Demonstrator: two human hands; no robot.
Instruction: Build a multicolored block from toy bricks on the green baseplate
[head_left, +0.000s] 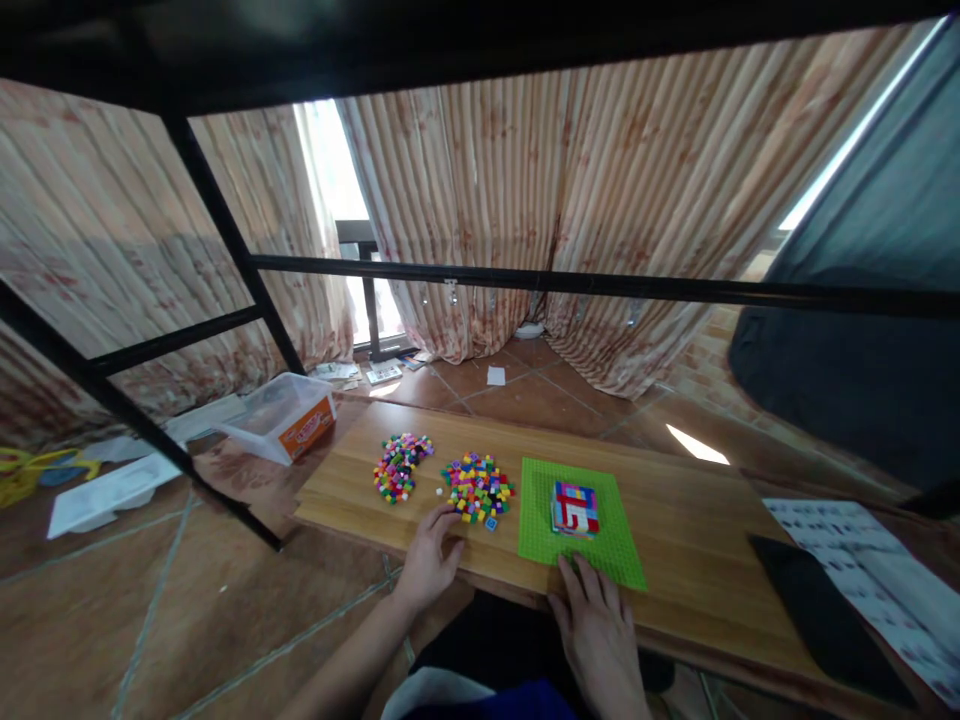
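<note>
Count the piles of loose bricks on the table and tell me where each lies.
2. The curved pile is near the left end of the table; the other pile is between it and the green baseplate, near the left hand.

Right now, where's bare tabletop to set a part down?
Biggest patch: the tabletop between the green baseplate and the dark mat. Smaller: left of the left brick pile, and the strip beyond the right brick pile. Crowded: that pile's near edge, by the left hand; the baseplate's near edge, by the right hand.
</note>
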